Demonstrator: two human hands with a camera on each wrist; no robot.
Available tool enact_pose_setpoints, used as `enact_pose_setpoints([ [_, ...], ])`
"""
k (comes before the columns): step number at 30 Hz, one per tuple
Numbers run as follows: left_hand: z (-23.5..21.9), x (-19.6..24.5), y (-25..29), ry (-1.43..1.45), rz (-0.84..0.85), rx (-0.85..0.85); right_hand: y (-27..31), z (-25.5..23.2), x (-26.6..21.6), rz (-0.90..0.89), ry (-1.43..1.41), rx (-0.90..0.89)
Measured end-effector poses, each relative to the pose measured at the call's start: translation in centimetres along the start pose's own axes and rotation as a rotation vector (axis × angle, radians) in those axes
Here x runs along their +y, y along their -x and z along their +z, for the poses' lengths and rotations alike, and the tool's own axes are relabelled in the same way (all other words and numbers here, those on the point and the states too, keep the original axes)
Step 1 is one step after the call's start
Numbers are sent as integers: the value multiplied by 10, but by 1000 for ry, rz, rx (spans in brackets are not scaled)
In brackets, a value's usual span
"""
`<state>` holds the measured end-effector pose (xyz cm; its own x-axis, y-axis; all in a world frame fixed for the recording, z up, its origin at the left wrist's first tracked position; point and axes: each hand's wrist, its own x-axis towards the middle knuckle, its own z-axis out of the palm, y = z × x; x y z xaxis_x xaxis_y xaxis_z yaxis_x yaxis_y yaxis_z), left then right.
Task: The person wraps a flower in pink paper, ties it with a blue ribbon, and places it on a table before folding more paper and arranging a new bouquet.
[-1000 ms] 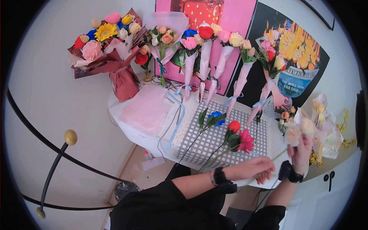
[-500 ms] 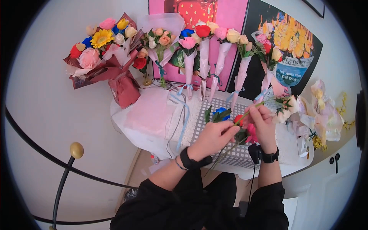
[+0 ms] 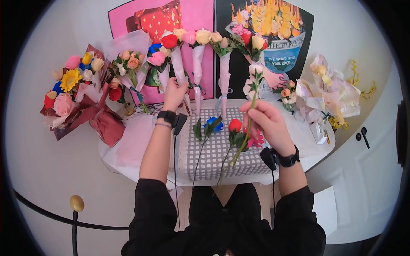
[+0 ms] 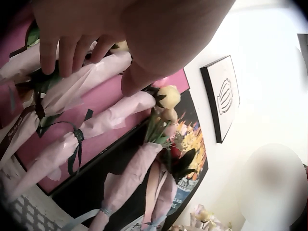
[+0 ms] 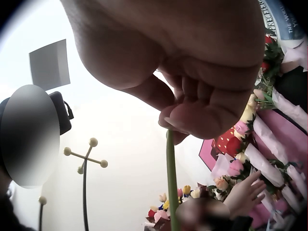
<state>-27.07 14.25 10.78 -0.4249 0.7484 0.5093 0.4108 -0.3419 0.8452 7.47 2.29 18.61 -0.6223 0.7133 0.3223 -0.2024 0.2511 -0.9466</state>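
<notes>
My right hand (image 3: 269, 123) pinches the green stem (image 3: 244, 143) of a long white flower (image 3: 248, 87) between thumb and fingers, its blooms pointing up and away. The right wrist view shows the stem (image 5: 171, 178) running down from the fingertips. My left hand (image 3: 174, 94) is raised at a pink-wrapped red rose (image 3: 169, 41); its fingers (image 4: 67, 53) spread close over the wrapping (image 4: 86, 77), thumb apart. Below the hands, a blue rose (image 3: 213, 124), a red flower (image 3: 235, 125) and a pink daisy-like flower (image 3: 256, 140) lie on a checked cloth (image 3: 200, 158).
More pink-wrapped flowers (image 3: 197, 68) stand in a row against two posters (image 3: 200, 17). A large bouquet in dark red paper (image 3: 106, 121) is at the left, beside pale pink sheets (image 3: 134, 138). Pearly wrapping paper (image 3: 309, 91) with flowers stands at the right.
The left hand has let go of the white flower's stem and moved up and left to the wrapped flowers. The right hand has turned the flower from sideways to upright. The head view has swung right.
</notes>
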Motion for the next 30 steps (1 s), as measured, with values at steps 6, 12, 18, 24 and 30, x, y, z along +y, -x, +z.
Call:
enact_pose_setpoints([
  [6,17,-2,-39,30,-95,56,27,-14,-6,-28,-1,92],
  [12,28,-45,-85,21,-22,139,69,-35,0,-84,-149,244],
  [18,29,-6,-74,-155,132,251,94,-53,6,-78,-138,279],
  [24,14,44,-72,-102,137,278,90,-53,21,-45,-129,263],
  [30,-16,89,-38,-81,235,210,82,-57,16,-183,-64,390],
])
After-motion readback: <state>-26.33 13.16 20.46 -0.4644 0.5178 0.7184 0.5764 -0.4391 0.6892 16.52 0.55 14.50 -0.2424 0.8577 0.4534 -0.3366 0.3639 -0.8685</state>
